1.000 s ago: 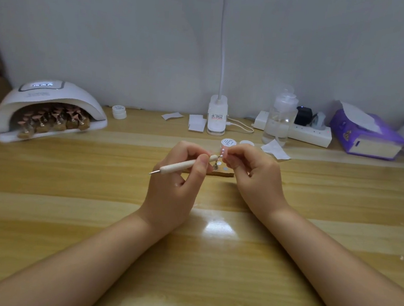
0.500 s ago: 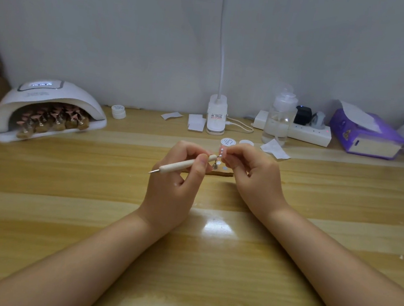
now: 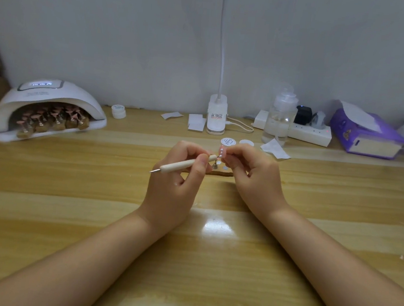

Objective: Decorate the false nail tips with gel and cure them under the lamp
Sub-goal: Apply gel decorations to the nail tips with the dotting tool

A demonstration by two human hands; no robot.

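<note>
Head view: almost nothing is shifting across the last second. The left hand (image 3: 176,182) is still pinching the pen (image 3: 185,164) between thumb and forefinger, its working end still meeting the tip (image 3: 221,152), which the right hand (image 3: 254,179) keeps pinching just above the small stand (image 3: 219,170). The only change is that the hands are sitting a touch closer to the camera, while the pen's angle is holding. This reads as dotting being under way, with curing of this tip still to come.

Counting: one pen, and one pink tip in hand carrying a row of white dots, about four, though they are too small to be sure. One lamp (image 3: 48,107) is standing at far left on the table (image 3: 68,214), well apart from the hands, with several loaded stands inside; their exact number is unclear. Two gel pots are showing: one (image 3: 118,111) near the lamp and one (image 3: 228,141) just behind the hands, with a loose lid (image 3: 246,142) beside it.
</note>
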